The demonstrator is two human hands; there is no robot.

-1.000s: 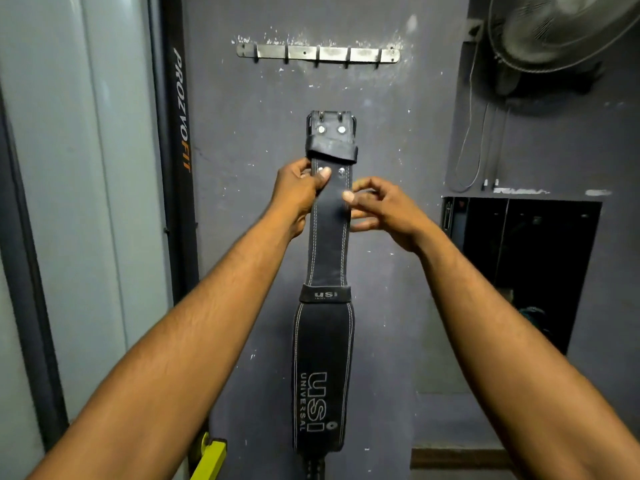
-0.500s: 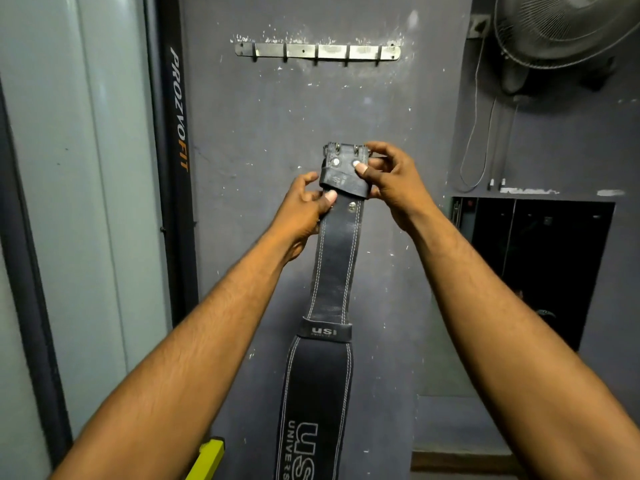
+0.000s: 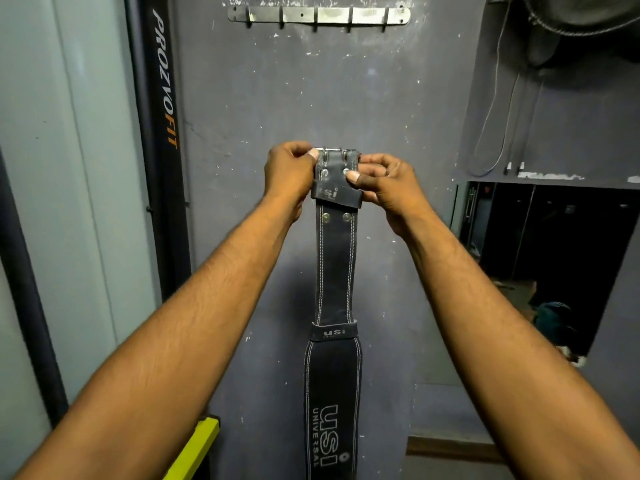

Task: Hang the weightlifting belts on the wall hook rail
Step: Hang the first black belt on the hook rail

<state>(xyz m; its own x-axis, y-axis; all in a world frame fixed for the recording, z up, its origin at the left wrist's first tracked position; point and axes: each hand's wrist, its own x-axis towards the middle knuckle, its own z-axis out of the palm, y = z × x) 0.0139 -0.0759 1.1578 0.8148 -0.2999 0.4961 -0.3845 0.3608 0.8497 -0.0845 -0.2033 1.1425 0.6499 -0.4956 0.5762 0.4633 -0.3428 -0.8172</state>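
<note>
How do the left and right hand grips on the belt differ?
The left hand is clamped on the belt at its top left corner by the buckle; the right hand sits slightly lower on the right edge. The left thumb lies at the top edge; the right thumb presses near a rivet. Both hold the belt's top end, below the hook rail.

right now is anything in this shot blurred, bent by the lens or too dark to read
Head view: the belt and both hands, left hand and right hand, are sharp; the wide lens bows the black pole; the hook rail glints slightly; the recess at right is too dark to read.
</note>
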